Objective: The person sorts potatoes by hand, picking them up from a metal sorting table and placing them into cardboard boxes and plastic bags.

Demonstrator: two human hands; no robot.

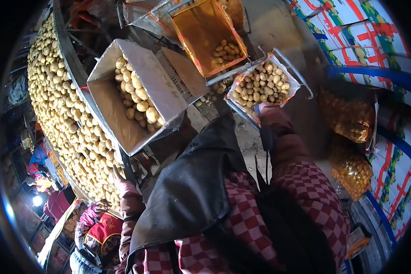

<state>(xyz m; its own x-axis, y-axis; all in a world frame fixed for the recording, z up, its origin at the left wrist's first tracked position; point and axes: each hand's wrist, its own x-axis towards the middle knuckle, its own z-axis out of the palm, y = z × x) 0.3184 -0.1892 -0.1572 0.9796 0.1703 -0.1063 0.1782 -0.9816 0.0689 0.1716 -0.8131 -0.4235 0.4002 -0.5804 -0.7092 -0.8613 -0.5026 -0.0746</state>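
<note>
Wears one black, leathery apron. Reaches with the left hand to yellow-brown, rounded potatoes, uncountably many, heaped on one long, dark-edged table; cannot tell whether closed on any. Reaches with the right hand to the near rim of one white, potato-filled plastic bag; cannot tell how firmly gripped. Seems mid-handling, calling next for clear fingertips. Beyond, lists one whitish, rectangular cardboard box and one orange, open bag, both part-filled with potatoes.

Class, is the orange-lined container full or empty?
Neither: the container is partly filled; potatoes lie in one corner, with bare lining elsewhere.
</note>
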